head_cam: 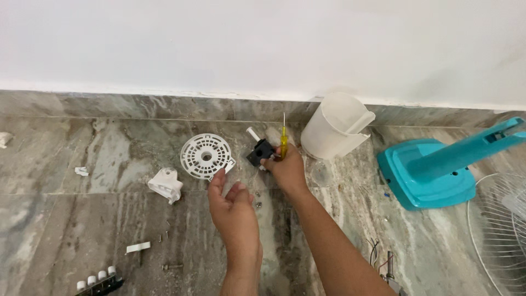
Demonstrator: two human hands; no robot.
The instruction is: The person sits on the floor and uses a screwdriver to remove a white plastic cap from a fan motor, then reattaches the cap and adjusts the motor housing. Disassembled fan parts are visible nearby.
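Low over the grey marble floor (109, 230), the right hand (286, 167) is clamped on a yellow-handled screwdriver (283, 142) and a small black motor block (259, 152). The left hand (233, 211) hovers with fingers apart, touching a round white slotted plastic disc (205, 156).

No package, label, sign or screen shows anywhere in the frame. The floor from left to right holds only loose plastic parts. The wall across the top is plain white.
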